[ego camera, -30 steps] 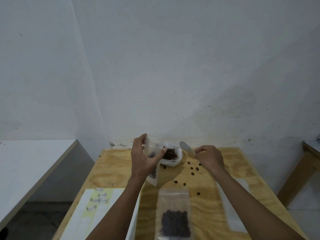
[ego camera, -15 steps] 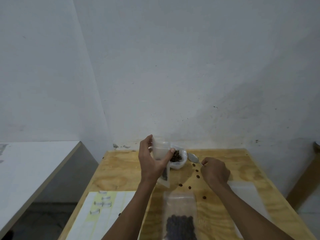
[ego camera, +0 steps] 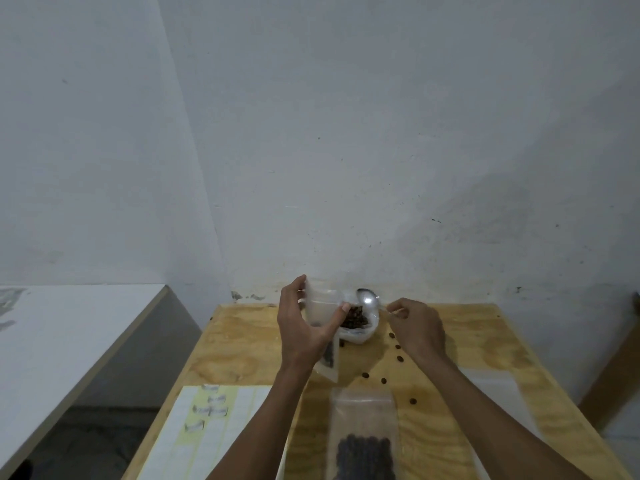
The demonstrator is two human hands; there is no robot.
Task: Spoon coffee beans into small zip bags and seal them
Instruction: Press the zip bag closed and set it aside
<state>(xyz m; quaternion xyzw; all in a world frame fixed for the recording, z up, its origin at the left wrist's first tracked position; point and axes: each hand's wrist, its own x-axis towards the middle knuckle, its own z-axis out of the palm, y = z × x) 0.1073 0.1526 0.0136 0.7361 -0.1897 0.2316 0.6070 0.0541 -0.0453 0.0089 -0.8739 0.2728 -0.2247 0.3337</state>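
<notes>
My left hand (ego camera: 304, 327) grips a small clear zip bag (ego camera: 323, 308) upright, its mouth held open between thumb and fingers; a few beans show in its lower corner. Just right of it sits a white bowl (ego camera: 358, 336) holding coffee beans (ego camera: 353, 318). My right hand (ego camera: 417, 327) pinches the handle of a metal spoon (ego camera: 367, 298), whose bowl hovers over the far rim of the white bowl. A filled zip bag (ego camera: 363, 441) lies flat on the wooden table (ego camera: 242, 344) near me.
Several loose beans (ego camera: 400, 358) are scattered on the table right of the bowl. A lined paper sheet with small labels (ego camera: 207, 417) lies at the front left. An empty clear bag (ego camera: 491, 393) lies at the right. A white table (ego camera: 69, 327) stands to the left.
The spoon has swung left and now hovers over the bowl. My left hand has kept hold of the open bag. The view has shifted slightly.
</notes>
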